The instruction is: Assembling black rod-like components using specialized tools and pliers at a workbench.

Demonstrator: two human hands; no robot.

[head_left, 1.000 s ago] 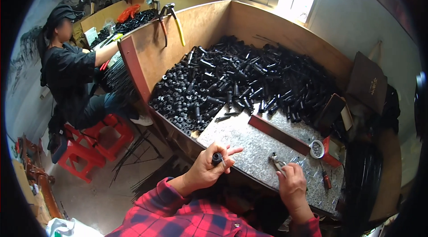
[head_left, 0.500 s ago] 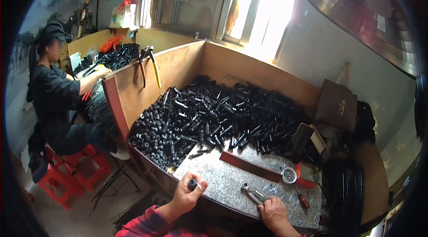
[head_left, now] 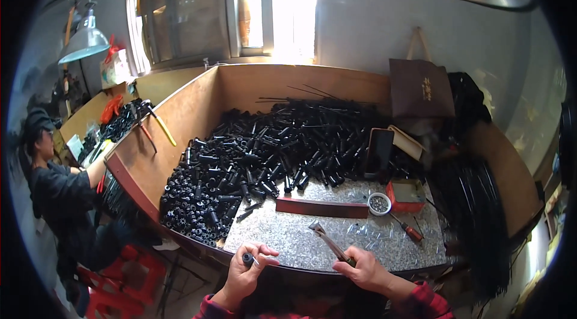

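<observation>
My left hand (head_left: 241, 278) grips a small black cylindrical part (head_left: 247, 258), with a thin pale tip showing beside it and some fingers stretched to the right. In my right hand (head_left: 365, 270) is a pair of end-cutting pliers (head_left: 328, 242), held by the handles, its jaws pointing away and up to the left. Both hands are at the near edge of a speckled stone slab (head_left: 273, 246). The jaws and the black part are apart. Behind the slab lies a big heap of black tubular parts (head_left: 282, 139), with small ring-like pieces (head_left: 183, 199) at its left.
On the slab are a dark red bar (head_left: 321, 208), a white cup (head_left: 379, 204) of small metal bits, a red box (head_left: 406, 195) and a screwdriver (head_left: 411, 232). A phone (head_left: 379, 152) stands behind. Wooden walls (head_left: 180, 106) enclose the bench. Another person (head_left: 57, 193) works at the left.
My right hand has closed round the pliers and lifted them from the slab. My left hand keeps the black part, its fingers now more extended. The view has swung right.
</observation>
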